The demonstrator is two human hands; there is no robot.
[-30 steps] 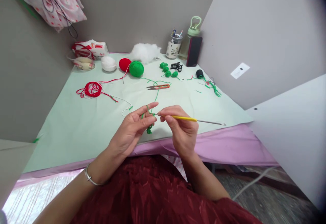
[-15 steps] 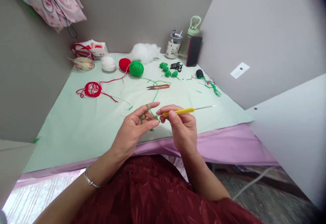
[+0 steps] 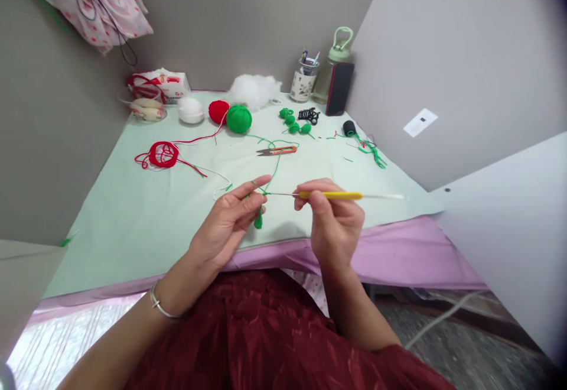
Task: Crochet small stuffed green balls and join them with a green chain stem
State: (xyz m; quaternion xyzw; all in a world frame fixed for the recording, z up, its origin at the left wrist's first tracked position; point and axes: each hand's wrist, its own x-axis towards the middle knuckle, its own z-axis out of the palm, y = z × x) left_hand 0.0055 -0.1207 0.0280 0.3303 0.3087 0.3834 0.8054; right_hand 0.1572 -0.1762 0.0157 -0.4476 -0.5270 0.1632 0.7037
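My right hand (image 3: 332,224) pinches a crochet hook with a yellow handle (image 3: 330,195), its metal tip pointing left into a loop of green yarn. My left hand (image 3: 230,221) holds that green yarn and a small green crocheted piece (image 3: 258,222) that hangs below the fingers, with the index finger stretched out. The green strand runs back across the table to a green yarn ball (image 3: 239,119). Both hands hover over the near edge of the pale green table (image 3: 133,218).
Orange-handled snips (image 3: 277,151) lie mid-table. A red yarn tangle (image 3: 162,155) is at the left. Red (image 3: 218,111) and white (image 3: 190,110) yarn balls, white stuffing (image 3: 254,90), small green crocheted balls (image 3: 292,122), a pen cup (image 3: 302,83), a bottle (image 3: 334,65) and a phone (image 3: 339,88) stand at the back.
My right hand has drawn the hook to the right, away from my left hand, pulling the yarn loop taut. The small green piece hangs lower again.
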